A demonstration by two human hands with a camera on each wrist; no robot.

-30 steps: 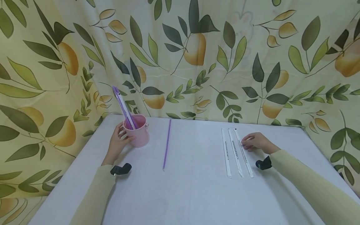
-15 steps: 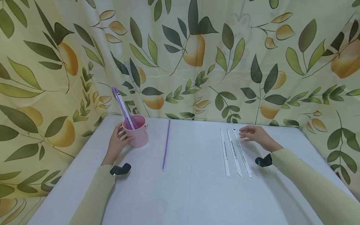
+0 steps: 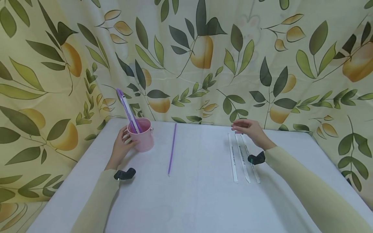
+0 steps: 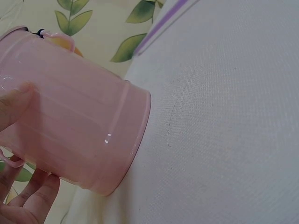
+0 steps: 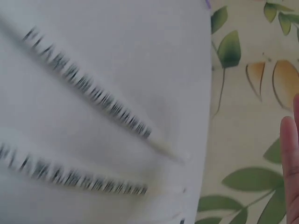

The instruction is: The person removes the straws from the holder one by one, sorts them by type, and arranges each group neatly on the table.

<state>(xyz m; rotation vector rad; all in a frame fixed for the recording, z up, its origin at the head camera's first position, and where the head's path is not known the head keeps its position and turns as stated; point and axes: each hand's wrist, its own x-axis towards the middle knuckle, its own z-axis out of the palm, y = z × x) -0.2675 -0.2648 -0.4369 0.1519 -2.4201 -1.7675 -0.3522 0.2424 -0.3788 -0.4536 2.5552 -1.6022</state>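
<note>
My left hand holds the side of a small pink bucket, thumb on the near side and fingers behind it. In the left wrist view the thumb lies flat on the pink wall. Purple and white-wrapped straws lean out of the bucket to the left. Over the far ends of three white paper-wrapped straws hovers my right hand, its fingers extended leftward with nothing visible in them. Printed black lettering runs along the wrapped straws, blurred in the right wrist view, where fingers show at the right edge.
A single purple straw lies lengthwise on the white table, between the bucket and the wrapped straws. A curtain with fruit and leaf print hangs along the far edge and left side.
My right hand has moved from beside the rightmost wrapped straw, away from me and leftward, over the far ends of the straws. The left hand and bucket stay put.
</note>
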